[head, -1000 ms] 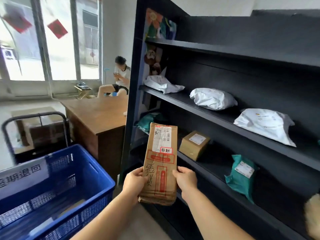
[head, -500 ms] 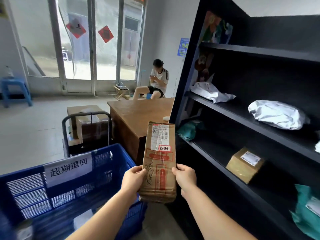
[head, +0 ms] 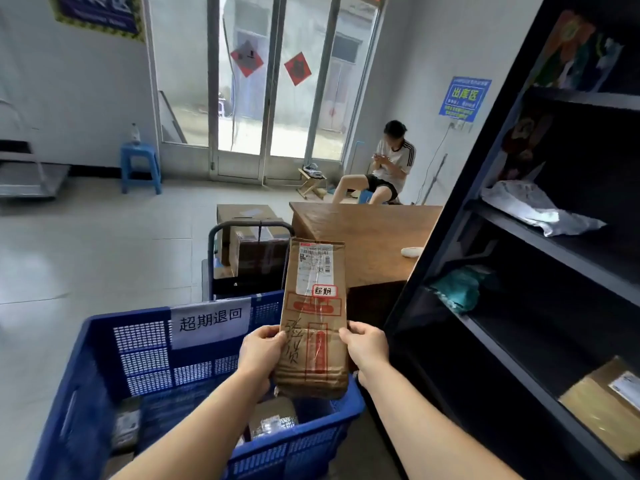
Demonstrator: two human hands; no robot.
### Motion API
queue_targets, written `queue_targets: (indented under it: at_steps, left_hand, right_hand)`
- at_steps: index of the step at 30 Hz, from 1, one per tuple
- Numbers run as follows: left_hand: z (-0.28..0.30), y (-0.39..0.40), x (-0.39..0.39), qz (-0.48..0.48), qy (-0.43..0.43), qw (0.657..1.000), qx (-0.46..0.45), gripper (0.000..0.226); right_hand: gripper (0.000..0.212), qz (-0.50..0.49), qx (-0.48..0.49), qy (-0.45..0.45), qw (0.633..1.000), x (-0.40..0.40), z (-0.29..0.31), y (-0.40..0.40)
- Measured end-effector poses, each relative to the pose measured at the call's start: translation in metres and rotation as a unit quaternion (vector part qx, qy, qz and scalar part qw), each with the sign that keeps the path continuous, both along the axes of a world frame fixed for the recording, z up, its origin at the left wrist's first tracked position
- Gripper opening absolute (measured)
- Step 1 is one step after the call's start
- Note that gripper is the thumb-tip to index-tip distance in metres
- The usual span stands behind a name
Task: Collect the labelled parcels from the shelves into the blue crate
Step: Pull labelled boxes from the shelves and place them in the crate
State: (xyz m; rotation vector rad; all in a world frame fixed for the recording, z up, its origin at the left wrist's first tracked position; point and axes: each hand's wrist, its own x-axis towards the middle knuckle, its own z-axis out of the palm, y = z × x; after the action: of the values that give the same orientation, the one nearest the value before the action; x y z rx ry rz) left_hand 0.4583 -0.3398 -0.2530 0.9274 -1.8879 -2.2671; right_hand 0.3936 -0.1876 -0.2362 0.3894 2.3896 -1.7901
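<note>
Blue stool point(head: 140, 164) far left by the wall, glass doors point(head: 266, 98) behind. Blue crate point(head: 104, 358) low left, white sign point(head: 210, 322) on its far wall, a few parcels point(head: 273, 419) already on its floor. Cart point(head: 249, 258) with cardboard boxes just beyond the crate. Left hand point(head: 260, 355) grasping the left edge of the brown paper parcel point(head: 313, 320), fingers curled behind, thumb in front. Parcel upright, label point(head: 324, 291) facing the camera, lower end above the crate's right corner, near the rim. Right hand point(head: 367, 348) grasping the right edge likewise. Wooden desk point(head: 363, 233) beyond; seated person point(head: 388, 168) at the back. Dark shelves point(head: 554, 244) right, with white bag point(head: 533, 207), teal bag point(head: 460, 292) and tan box point(head: 602, 407) not yet collected. Risks, judged: release this close to the corner could catch the rim and tip the parcel onto the floor; dropping upright could crush the parcels beneath.
</note>
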Motion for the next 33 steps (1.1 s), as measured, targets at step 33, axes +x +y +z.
queue_targets:
  at_steps: [33]
  left_hand:
    - [-0.057, -0.22, -0.045, 0.243, -0.1, 0.965, 0.024, 0.019]
  right_hand:
    - [0.026, 0.24, -0.007, -0.105, 0.965, -0.113, -0.078, -0.259]
